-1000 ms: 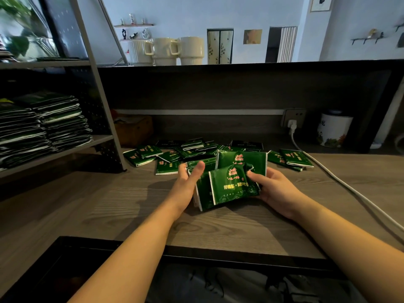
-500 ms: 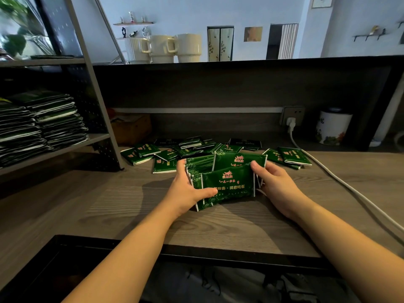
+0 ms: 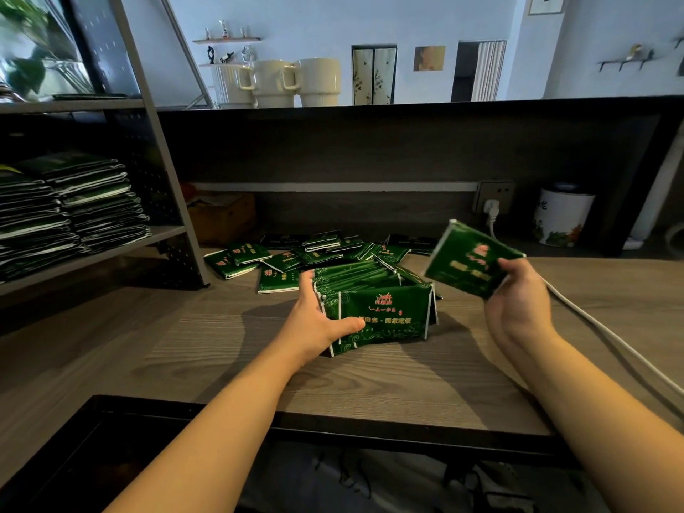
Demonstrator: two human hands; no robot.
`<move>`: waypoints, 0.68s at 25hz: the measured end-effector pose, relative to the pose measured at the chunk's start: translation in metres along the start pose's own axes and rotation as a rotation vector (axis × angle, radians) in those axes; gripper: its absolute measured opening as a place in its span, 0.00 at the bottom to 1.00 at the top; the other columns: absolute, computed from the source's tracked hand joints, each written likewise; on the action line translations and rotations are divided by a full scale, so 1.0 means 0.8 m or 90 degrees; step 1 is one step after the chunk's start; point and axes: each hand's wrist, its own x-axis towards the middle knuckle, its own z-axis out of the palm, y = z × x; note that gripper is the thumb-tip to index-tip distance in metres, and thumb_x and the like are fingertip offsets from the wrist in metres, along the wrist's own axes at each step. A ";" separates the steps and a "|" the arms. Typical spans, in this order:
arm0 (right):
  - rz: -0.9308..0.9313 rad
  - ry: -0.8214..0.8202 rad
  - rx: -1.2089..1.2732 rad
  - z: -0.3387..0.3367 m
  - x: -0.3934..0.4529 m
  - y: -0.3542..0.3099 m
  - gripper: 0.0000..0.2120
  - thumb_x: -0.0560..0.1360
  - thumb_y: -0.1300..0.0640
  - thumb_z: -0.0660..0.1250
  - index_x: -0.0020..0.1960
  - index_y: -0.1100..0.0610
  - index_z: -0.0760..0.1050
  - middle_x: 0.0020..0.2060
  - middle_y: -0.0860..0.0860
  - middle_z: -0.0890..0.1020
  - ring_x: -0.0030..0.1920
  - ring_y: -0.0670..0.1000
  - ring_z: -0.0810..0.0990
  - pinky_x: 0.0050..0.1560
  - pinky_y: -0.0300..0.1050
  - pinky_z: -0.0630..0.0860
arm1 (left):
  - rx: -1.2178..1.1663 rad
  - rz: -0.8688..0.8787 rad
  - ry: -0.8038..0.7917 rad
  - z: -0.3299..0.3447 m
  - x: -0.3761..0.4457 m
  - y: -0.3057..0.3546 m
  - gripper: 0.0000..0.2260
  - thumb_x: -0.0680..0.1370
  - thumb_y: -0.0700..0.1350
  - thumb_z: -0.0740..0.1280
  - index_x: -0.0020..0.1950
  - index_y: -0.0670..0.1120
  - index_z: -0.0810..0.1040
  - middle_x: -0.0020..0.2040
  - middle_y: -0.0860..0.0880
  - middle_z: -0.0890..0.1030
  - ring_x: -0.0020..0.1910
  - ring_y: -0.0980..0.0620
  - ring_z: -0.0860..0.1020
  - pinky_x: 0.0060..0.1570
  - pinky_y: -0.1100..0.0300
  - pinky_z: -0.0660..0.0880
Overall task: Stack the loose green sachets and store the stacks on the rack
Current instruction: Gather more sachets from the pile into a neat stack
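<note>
In the head view, the right hand (image 3: 518, 301) has come away from the bundle (image 3: 374, 301) and now holds a single sachet (image 3: 470, 264) up in the air to the right, pinched between thumb and fingers and tilted, well clear of the tabletop (image 3: 229, 349). Half a second ago that hand was pressed against the right end of the bundle, squaring it with the other. The left hand (image 3: 318, 320) stays where it was, fingers behind the left end and thumb curled across the front face, gripping the bundle as it stands on edge on the wood. My reading is that one more sachet is about to join the stack (it probably goes on the near or right side). Loose sachets (image 3: 281, 257) remain scattered behind, so much stacking is left, while the rack (image 3: 111, 249) at left already carries finished stacks (image 3: 70, 209).
</note>
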 end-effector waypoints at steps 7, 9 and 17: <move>0.062 -0.257 -0.272 0.016 -0.031 0.007 0.09 0.77 0.70 0.59 0.47 0.61 0.76 0.41 0.56 0.84 0.43 0.54 0.84 0.41 0.49 0.82 | -0.033 -0.002 -0.012 -0.001 0.001 0.000 0.51 0.70 0.49 0.79 0.79 0.53 0.44 0.79 0.42 0.60 0.77 0.41 0.59 0.71 0.49 0.61; -0.022 -0.238 -0.400 0.010 -0.026 0.014 0.07 0.76 0.70 0.64 0.46 0.62 0.79 0.41 0.57 0.84 0.43 0.54 0.84 0.42 0.44 0.82 | -0.028 -0.013 -0.023 -0.002 0.000 0.000 0.50 0.72 0.48 0.77 0.80 0.54 0.43 0.79 0.42 0.57 0.78 0.41 0.57 0.72 0.47 0.60; -0.126 -0.315 -0.593 0.003 -0.025 0.042 0.10 0.70 0.62 0.77 0.48 0.56 0.79 0.41 0.53 0.83 0.41 0.49 0.82 0.45 0.50 0.81 | -0.044 -0.008 -0.054 0.002 -0.007 0.007 0.60 0.62 0.57 0.80 0.80 0.53 0.40 0.81 0.43 0.53 0.79 0.43 0.55 0.74 0.49 0.57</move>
